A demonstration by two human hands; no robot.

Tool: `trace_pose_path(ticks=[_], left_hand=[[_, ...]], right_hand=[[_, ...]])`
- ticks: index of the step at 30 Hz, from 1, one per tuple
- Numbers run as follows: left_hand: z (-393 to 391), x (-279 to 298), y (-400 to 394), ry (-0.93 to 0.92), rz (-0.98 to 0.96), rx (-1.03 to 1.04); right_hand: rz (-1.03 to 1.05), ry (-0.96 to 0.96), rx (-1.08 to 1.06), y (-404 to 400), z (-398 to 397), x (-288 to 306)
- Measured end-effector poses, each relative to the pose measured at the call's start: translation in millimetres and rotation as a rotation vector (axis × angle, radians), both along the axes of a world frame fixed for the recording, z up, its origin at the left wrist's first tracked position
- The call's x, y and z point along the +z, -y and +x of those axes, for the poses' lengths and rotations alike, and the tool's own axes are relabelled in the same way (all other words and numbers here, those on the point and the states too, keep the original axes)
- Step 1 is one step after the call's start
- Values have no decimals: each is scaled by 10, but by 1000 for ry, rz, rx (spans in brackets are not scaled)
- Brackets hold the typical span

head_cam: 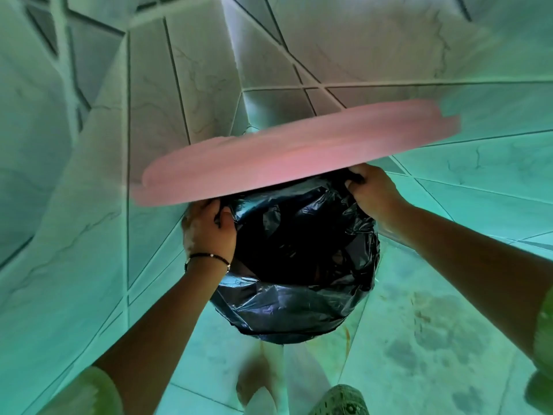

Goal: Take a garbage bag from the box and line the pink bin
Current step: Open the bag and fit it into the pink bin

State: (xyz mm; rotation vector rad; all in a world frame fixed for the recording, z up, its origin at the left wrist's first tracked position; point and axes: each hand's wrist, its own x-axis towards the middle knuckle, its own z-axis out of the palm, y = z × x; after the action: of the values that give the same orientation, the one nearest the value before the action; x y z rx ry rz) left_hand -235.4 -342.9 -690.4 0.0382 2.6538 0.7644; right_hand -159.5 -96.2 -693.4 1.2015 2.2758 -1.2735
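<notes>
A black garbage bag [299,259] fills the mouth of the bin and folds over its near rim, hiding the bin's body. The bin's pink lid [287,157] stands raised and blurred above the far side. My left hand [208,232] grips the bag's edge at the left of the rim. My right hand [374,193] clutches the bag's edge at the far right, just under the lid. The bag box is out of sight.
Marbled tiled walls [155,115] close in at the left and behind the bin. The tiled floor [434,324] shows dark stains at the right. My foot in a pale slipper [263,384] stands just below the bin.
</notes>
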Motion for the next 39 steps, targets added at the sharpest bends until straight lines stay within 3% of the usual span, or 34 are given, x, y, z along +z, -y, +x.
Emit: trace_pose_path(ticks=[5,9,12,16,19,23,26,28,31,35,39], left_hand=[[-147,-143,-63,81,-5,-76],[-280,-199,-70,268,40,37],[-161,-134,42,225,47,109],[181,-137,239,103,143,171],[424,-136,396,28,195,155],[690,-53,499,19,305,321],[872,-52,566,43,353,356],[978,-50,584,83,335,398],[1073,-115,646,211,352,556],[1059,-128,691,414,481,744],[1080,-117,785,448,454,855]], right_hand=[[103,70,139,-63,-87,-113],[-26,243,100,-118,196,-219],[-60,282,27,-13,539,-243],[-19,123,-14,89,856,-256],[16,110,111,47,950,-139],[128,140,365,-54,992,71],[200,134,406,-87,1042,110],[161,121,295,-44,1091,98],[-81,209,-57,43,1202,51],[-269,344,-170,245,1437,-95],[-471,103,-735,619,1646,-59]])
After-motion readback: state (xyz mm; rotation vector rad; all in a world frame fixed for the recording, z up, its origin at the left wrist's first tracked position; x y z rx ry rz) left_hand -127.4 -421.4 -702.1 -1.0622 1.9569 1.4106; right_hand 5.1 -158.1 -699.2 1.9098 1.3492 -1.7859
